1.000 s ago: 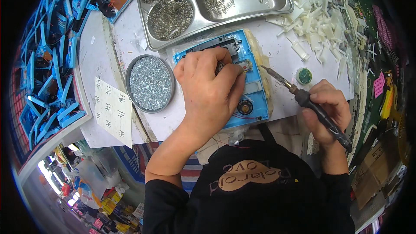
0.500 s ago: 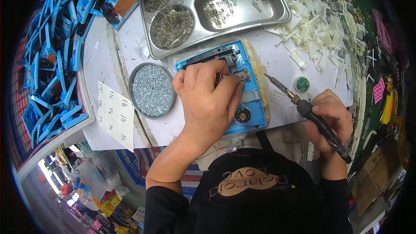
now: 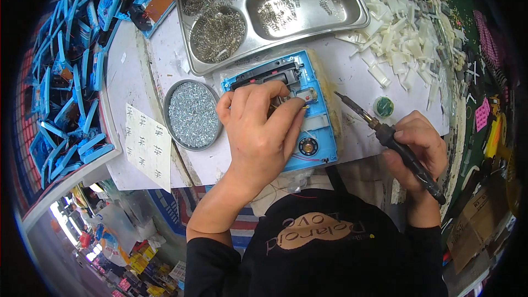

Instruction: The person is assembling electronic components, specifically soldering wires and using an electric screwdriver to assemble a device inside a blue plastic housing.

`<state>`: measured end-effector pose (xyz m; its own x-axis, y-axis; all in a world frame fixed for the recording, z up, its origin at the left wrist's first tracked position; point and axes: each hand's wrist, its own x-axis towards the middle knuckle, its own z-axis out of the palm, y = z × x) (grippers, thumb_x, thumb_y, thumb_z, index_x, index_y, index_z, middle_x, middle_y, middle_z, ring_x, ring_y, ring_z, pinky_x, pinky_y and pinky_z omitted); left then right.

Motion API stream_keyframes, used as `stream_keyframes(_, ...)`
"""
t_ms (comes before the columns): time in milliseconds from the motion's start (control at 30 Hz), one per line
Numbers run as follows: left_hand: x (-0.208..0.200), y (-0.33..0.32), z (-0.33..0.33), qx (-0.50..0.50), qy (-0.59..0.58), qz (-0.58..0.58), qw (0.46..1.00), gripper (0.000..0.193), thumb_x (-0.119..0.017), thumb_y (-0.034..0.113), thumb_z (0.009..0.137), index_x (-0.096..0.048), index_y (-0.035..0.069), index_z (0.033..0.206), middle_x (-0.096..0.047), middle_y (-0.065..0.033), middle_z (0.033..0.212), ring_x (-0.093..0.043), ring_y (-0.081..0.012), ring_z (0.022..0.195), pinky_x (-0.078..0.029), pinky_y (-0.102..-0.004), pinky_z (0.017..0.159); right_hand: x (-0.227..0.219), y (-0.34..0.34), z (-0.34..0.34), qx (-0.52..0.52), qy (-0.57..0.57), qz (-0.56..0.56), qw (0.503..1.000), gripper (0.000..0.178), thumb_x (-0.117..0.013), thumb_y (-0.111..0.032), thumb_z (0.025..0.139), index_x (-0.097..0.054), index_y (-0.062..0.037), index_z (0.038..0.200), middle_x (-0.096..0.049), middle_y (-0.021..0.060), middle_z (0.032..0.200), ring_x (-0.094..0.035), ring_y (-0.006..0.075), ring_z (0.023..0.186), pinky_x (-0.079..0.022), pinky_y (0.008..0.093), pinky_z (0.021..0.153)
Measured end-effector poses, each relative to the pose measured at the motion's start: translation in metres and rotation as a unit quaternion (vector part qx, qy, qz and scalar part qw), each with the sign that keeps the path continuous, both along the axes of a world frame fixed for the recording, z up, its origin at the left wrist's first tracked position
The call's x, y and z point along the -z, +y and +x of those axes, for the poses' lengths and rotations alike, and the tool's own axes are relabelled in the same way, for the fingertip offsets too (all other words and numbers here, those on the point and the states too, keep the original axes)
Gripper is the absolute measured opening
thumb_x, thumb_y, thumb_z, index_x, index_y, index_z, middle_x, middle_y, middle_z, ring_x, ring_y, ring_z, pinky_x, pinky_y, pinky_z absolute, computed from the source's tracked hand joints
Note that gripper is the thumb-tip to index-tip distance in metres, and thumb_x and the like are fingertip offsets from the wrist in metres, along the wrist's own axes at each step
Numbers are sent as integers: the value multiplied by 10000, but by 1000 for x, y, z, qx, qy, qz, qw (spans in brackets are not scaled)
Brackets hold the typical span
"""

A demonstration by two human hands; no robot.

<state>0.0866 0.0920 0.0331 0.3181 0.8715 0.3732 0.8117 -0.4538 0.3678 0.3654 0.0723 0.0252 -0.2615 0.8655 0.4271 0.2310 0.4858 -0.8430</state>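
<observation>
A blue plastic casing [image 3: 325, 142] lies open on a pale pad [image 3: 332, 110] in front of me. It has a dark slot along its far side, small metal parts and a round speaker-like disc [image 3: 308, 146]. My left hand [image 3: 256, 132] rests over the casing's left part. Its fingers are bent and pinched together inside, at the small parts; what they hold is hidden. A soldering iron [image 3: 387, 136] is in my right hand [image 3: 422, 146], gripped by its dark handle. Its tip points up and left, just right of the casing, touching nothing.
A round dish of small metal pieces [image 3: 192, 113] stands to the left, by a marked paper [image 3: 147, 146]. Beyond the casing is a steel tray [image 3: 308, 34] of springs. White plastic parts [image 3: 399, 38] lie far right, a small green-topped pot [image 3: 383, 106] nearer. Blue casings [image 3: 77, 96] fill the left.
My left hand has shifted very slightly, its fingers still pinched over the casing. The soldering iron stays almost where it was, with its tip a touch higher.
</observation>
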Motion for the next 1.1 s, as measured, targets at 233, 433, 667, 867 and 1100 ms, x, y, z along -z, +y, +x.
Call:
stream_keyframes(233,-3,0,-5,-7,-76,-48,996,239,-797,-25,772,-746,70,985,-637,-52,828,-625,-199,703,-477,-309,635,3,5,-4,6,13,-7,1000,331,-861,-32,760,-647,0,1011,-641,100,779,-593,207,663,-448,311,588)
stream_keyframes(433,4,7,-1,8,-107,0,994,191,-804,-27,778,-726,35,941,-689,-88,845,-665,-240,692,-525,-324,611,6,12,-11,1,20,14,1000,321,-861,-33,765,-654,13,1006,-640,92,770,-587,192,648,-434,290,567)
stream_keyframes(667,6,9,1,27,-76,9,997,195,-802,-40,772,-733,31,940,-693,-101,860,-683,-250,721,-540,-324,626,5,13,-12,-1,17,16,1000,316,-861,-31,764,-654,13,998,-646,92,760,-587,191,638,-435,288,565)
stream_keyframes(867,10,9,4,35,-79,14,996,232,-794,-45,775,-721,30,982,-691,-104,865,-682,-260,720,-541,-326,624,4,14,-12,-7,18,19,1000,315,-862,-27,761,-655,14,995,-650,92,767,-583,186,641,-436,289,571)
stream_keyframes(1100,15,2,3,18,-122,15,992,206,-739,-12,836,-664,30,1023,-708,-101,915,-687,-273,725,-532,-349,633,5,14,-10,-6,27,-3,1000,307,-859,-33,772,-660,13,1001,-649,92,775,-577,179,654,-429,283,581)
